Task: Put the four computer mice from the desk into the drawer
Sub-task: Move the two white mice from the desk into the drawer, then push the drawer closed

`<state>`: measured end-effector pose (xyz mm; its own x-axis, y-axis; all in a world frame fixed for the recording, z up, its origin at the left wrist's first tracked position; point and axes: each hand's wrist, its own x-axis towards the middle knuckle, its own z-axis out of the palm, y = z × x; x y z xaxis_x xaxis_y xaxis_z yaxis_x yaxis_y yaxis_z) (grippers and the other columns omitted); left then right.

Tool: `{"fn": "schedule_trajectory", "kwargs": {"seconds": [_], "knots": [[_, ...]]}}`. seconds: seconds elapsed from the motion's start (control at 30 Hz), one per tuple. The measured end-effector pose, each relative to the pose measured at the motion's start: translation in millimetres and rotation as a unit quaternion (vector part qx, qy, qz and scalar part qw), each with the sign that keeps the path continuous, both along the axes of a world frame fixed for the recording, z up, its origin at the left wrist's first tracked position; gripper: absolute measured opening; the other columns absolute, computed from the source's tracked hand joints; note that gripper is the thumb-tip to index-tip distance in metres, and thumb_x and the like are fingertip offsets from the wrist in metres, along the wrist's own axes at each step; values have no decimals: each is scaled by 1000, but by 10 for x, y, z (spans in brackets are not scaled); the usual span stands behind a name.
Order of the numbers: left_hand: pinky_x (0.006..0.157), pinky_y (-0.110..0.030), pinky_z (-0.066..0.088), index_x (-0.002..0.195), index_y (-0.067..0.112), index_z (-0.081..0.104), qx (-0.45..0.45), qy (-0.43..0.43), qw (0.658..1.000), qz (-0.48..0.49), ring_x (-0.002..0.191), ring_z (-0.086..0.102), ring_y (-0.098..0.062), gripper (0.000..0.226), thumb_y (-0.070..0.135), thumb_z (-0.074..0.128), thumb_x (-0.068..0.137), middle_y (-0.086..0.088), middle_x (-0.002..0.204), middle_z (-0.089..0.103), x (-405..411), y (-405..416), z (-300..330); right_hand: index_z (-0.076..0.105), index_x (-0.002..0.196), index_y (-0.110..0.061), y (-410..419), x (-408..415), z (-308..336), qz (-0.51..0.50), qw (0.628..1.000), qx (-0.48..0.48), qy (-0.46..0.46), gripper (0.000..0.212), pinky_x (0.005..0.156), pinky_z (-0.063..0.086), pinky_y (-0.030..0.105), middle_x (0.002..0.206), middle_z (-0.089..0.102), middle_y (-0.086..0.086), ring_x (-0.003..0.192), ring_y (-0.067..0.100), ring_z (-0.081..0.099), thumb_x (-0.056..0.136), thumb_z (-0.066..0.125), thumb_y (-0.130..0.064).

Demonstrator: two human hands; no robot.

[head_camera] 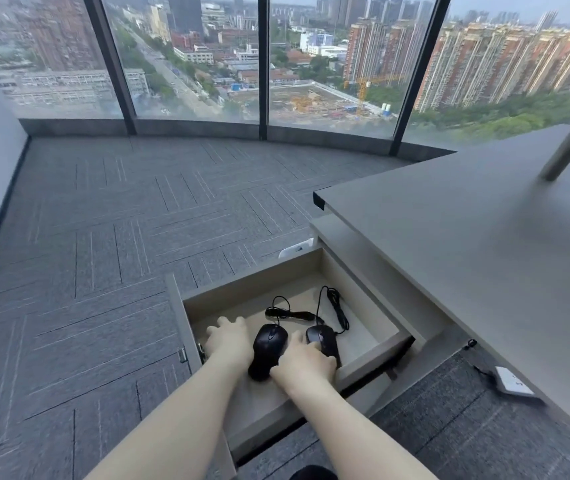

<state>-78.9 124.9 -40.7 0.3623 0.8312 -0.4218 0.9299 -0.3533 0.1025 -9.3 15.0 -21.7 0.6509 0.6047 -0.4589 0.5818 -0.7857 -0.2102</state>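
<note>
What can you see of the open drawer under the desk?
The open beige wooden drawer, grey-fronted, is pulled out from the grey cabinet under the desk. On its floor lie two black corded mice, one between both hands, one under the right hand. The left hand rests inside, near the left wall.

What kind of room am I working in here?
Probably a high-rise office: grey desk with an open drawer, carpet tiles, and floor-to-ceiling windows over a city.

High-rise office: desk, carpet tiles, city-view windows.
</note>
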Motion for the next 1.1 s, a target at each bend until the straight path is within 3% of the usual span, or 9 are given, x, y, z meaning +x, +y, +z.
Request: {"fn": "schedule_trajectory", "kwargs": {"seconds": [0.17,0.27,0.43,0.57,0.67,0.8,0.9,0.97,1.1], "knots": [[102,-46,44,140,12,36,-21,32,999,-11,129,39,-42,56,12,51,86,-16,138,37,-5,9,-148,39,133,-12,26,-17,-119,18,1000,-10,-10,50,91,46,42,133,51,15,118,35,58,86,49,-26],[101,-46,43,136,10,39,-27,12,1000,-6,127,40,-42,54,15,51,84,-16,138,38,-2,0,-65,42,129,-12,-31,12,-19,14,999,51,3,42,92,45,42,135,51,15,123,35,52,90,47,-28],[96,-42,43,130,17,51,38,-178,983,7,123,46,-34,46,18,46,84,-12,133,50,-112,-40,332,55,96,-13,-372,3,231,20,970,244,9,16,76,50,39,102,60,5,92,26,57,91,45,-24],[91,-37,47,117,14,64,131,-391,910,43,112,58,-28,34,16,52,85,-10,121,64,-438,-120,519,52,78,-18,-737,-198,307,10,939,343,15,18,63,47,35,79,59,-3,73,18,56,93,47,-27],[86,-37,46,121,11,60,130,-452,870,146,106,59,-31,33,14,48,89,-13,123,60,-752,-229,530,41,66,-27,-963,-483,309,13,932,361,42,31,58,43,31,67,53,-6,61,11,50,95,47,-35],[101,-43,41,136,7,48,8,-473,834,285,123,51,-33,45,18,41,93,-15,139,53,-1111,-363,392,53,76,-23,-1129,-850,231,46,949,298,97,48,67,49,37,78,66,-3,74,16,62,85,42,-69],[97,-42,44,120,9,60,-124,-519,777,334,112,56,-32,36,23,40,93,-12,125,59,-1213,-520,281,55,87,-24,-1184,-1057,166,75,960,251,99,64,73,49,37,89,68,-5,83,17,63,71,42,-85],[87,-40,46,105,12,66,-198,-549,733,350,100,60,-29,33,26,39,92,-10,112,65,-1233,-650,270,54,90,-26,-1192,-1142,137,82,963,238,96,64,74,50,37,92,69,-7,85,16,64,67,47,-85],[91,-41,51,109,17,67,-236,-586,685,364,107,63,-27,34,25,39,93,-7,112,68,-1222,-790,255,56,96,-27,-1165,-1187,90,72,966,235,81,50,80,53,38,99,72,-8,91,16,67,75,56,-73]]}}
